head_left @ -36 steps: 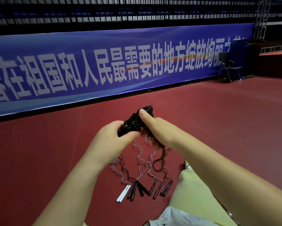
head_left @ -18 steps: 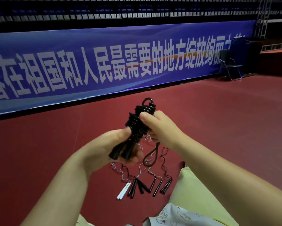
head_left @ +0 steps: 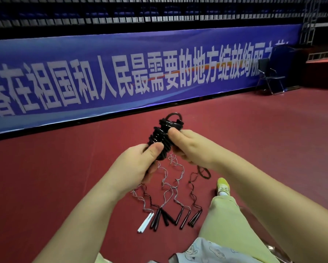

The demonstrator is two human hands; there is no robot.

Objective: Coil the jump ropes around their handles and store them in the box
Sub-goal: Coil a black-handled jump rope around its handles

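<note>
A black jump rope [head_left: 160,135] is coiled thickly round its handles and held up in front of me. My left hand [head_left: 138,166] grips the lower end of the bundle, thumb across the coils. My right hand [head_left: 188,147] holds the upper part, thumb pressed on the coils; a small loop sticks out at the top. On the red floor below lie several loose jump ropes [head_left: 170,188], wavy white and black cords ending in black handles [head_left: 186,218] and one white pair of handles [head_left: 145,223]. No box is in view.
I sit on the red floor [head_left: 273,141] with my right leg [head_left: 227,224] stretched out and a yellow-green shoe [head_left: 223,186] beside the ropes. A blue banner wall [head_left: 140,76] runs across the back. A black folding chair [head_left: 269,76] stands far right.
The bundle has been turned in my hands: my left hand now covers the handle ends that stuck out half a second ago. My view has dropped a little.
</note>
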